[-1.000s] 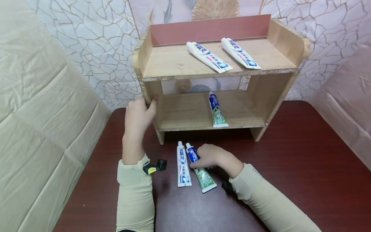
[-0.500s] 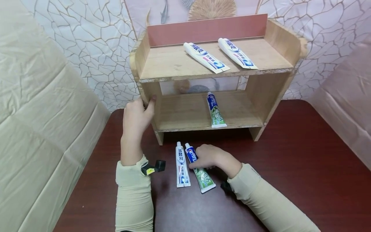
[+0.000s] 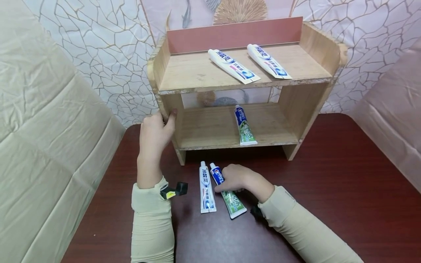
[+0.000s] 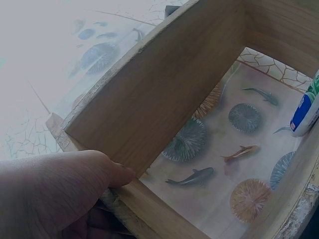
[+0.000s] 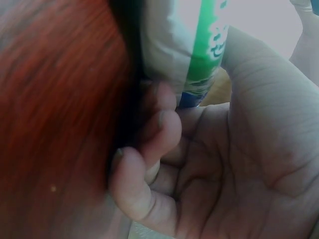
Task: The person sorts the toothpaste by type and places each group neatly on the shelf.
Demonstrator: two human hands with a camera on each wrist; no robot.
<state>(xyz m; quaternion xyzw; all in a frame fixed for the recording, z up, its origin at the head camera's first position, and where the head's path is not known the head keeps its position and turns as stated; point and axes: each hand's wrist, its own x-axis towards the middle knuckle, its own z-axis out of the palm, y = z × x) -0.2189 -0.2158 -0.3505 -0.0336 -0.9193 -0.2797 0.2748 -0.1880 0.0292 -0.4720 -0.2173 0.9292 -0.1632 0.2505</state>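
My left hand [image 3: 154, 133] grips the left side panel of a wooden shelf [image 3: 197, 133], thumb on the panel's inner face. In the left wrist view the thumb [image 4: 117, 174] presses the panel's edge, and the fingers are mostly hidden. On the table, my right hand [image 3: 240, 178] holds a blue-and-green toothpaste tube [image 3: 233, 202] around its middle. Up close in the right wrist view, that tube [image 5: 184, 45] sits between thumb and curled fingers [image 5: 169, 134]. A white toothpaste tube [image 3: 207, 190] lies just left of it.
Two white toothpaste tubes, one left [image 3: 233, 66] and one right [image 3: 269, 62], lie slanted on the upper board. Another blue-and-green tube [image 3: 245, 128] lies on the lower board. The shelf stands at the back of the dark red table [image 3: 345, 175], with cloth [image 3: 59, 146] on both sides.
The bottom end of the tube in my right hand has shifted slightly right in the last half second. The left hand stays on the panel, and the view has shifted slightly.
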